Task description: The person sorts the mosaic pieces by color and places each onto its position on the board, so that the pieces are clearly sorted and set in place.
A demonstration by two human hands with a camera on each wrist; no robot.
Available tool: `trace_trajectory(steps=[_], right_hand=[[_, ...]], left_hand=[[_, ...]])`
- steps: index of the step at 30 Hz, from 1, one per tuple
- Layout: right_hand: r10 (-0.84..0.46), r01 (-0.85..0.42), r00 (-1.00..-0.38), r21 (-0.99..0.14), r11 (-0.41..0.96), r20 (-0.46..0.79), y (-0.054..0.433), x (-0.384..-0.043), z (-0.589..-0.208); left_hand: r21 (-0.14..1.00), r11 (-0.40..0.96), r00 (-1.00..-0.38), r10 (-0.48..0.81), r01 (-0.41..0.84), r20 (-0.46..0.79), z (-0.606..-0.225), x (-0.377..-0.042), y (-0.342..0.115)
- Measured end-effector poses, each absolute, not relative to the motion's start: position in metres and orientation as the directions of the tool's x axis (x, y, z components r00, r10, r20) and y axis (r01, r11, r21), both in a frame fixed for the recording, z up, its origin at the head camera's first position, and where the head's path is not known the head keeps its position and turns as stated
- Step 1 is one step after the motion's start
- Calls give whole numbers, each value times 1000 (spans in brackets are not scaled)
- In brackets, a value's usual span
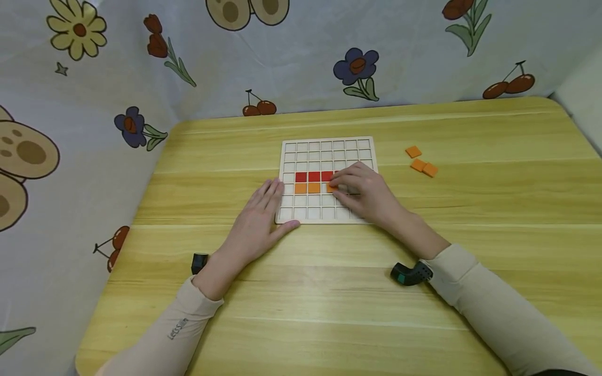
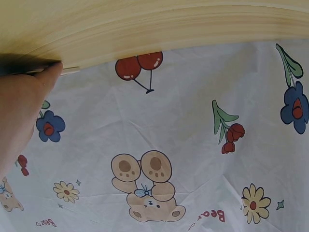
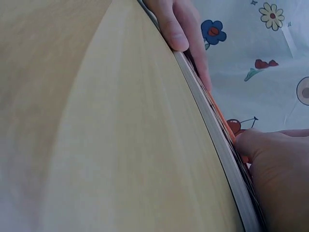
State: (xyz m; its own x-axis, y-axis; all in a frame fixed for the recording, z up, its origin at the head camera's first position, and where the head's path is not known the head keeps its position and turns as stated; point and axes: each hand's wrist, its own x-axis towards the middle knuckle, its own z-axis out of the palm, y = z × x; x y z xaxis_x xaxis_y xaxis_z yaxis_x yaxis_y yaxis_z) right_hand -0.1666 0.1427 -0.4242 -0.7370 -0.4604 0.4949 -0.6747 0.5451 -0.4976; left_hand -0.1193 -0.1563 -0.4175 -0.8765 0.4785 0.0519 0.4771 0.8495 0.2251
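Observation:
A white grid board lies on the table, with a row of red tiles and, directly below it, orange tiles in its cells. My left hand rests along the board's left edge, fingers straight and thumb at the near left corner. Over the board, my right hand pinches an orange tile between thumb and fingertips, just right of the two orange ones. In the right wrist view the right fingertips are low at the board's surface. The right hand covers part of the red row's right end.
Several loose orange tiles lie on the wooden table to the right of the board. A printed cloth hangs behind the table's far edge and along its left side. Each wrist wears a dark camera.

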Motion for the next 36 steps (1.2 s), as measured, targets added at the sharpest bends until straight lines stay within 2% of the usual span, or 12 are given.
trace_trajectory(steps=[6,19,28,36], right_hand=[[-448,-704,-707,-486,517,547,143,-164,-426],[-521,-755,-654,-438,488,548,144,-165,-426],[-521,-757,-652,-429,493,551,144,-165,-425],[-432,-713,-696,-487,504,574,148,-165,-427]], left_hand=[[230,849,-878,476,476,60,-418,-119,-157],[234,853,-882,468,466,50,-417,-119,-156],[233,853,-882,469,466,45,-416,-119,-154],[226,854,-881,471,468,42,-417,-119,-155]])
